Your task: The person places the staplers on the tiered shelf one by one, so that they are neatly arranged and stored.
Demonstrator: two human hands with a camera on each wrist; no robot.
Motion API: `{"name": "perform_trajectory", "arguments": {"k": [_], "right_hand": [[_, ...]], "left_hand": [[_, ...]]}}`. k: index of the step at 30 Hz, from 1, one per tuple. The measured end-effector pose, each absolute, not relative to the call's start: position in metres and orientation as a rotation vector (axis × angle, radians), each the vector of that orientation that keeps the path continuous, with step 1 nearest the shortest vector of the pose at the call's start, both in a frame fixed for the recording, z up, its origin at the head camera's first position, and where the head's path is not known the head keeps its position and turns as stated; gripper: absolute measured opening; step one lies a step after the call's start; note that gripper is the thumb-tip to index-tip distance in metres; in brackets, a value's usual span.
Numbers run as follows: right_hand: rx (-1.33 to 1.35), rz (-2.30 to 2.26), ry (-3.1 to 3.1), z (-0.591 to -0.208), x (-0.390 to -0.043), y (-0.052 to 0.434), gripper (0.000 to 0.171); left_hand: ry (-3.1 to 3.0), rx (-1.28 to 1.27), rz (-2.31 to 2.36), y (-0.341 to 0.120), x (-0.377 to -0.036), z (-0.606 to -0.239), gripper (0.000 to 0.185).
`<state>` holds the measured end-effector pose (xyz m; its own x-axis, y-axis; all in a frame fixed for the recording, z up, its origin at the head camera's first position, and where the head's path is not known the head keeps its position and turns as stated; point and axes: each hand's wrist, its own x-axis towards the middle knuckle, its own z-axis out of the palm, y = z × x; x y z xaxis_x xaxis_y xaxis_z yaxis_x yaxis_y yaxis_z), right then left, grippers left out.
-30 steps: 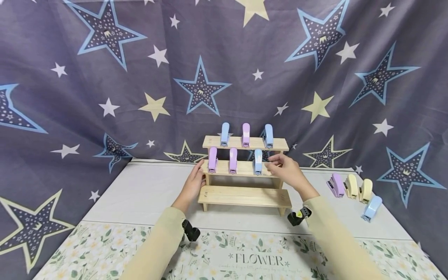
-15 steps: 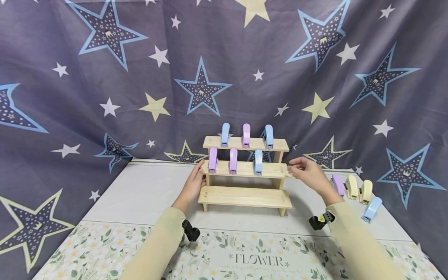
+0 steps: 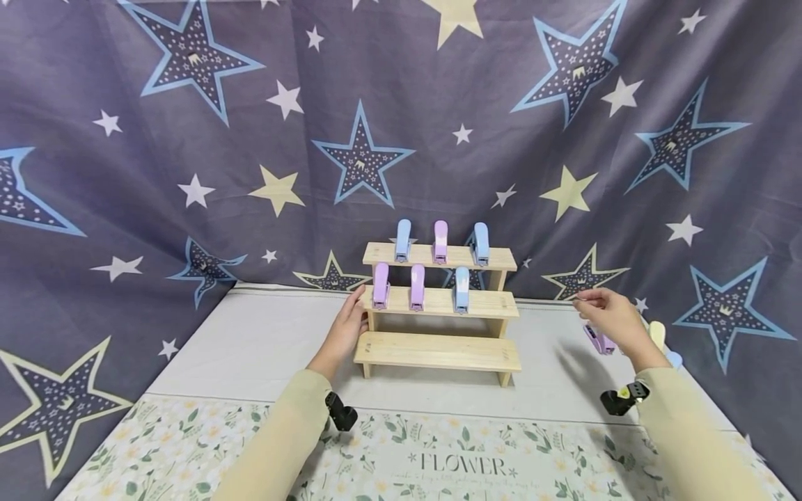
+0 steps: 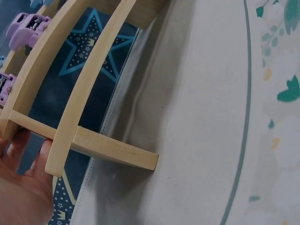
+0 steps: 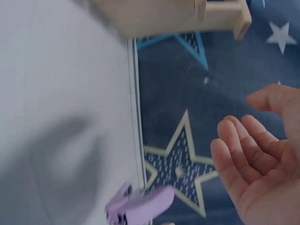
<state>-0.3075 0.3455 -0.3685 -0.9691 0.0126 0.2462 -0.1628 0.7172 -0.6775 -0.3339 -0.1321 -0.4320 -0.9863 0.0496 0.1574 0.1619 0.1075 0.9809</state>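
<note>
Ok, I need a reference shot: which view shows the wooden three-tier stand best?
The head view, where the wooden stand fits whole. The left wrist view shows only part, the left hand touching it; the right wrist view catches a cropped piece at the top.

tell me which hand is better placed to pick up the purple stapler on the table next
Probably the right hand: it is empty and close to the purple stapler on the table. The left hand holds the left end of the wooden three-tier rack, farther from that stapler.
</note>
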Motion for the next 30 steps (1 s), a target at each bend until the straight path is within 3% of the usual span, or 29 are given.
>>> {"name": "perform_trajectory", "arguments": {"k": [15,23,30], "right_hand": [[-0.032,1.081,-2.798,-0.387,-0.302,0.391,0.069],[-0.040,1.197,-2.783,-0.406,-0.311,0.398,0.057],[-0.092,1.181,-2.779,-0.425,-0.319,0.400,0.057]], "left_hand": [[-2.282,-0.219,-2.042,-0.132,-0.334,-0.430,0.050],[-2.278,-0.237,-2.092,-0.130,-0.320,-0.408,0.049],[-2.283,-0.230,-2.057,-0.131,-0.330,-0.424,0.050]]}}
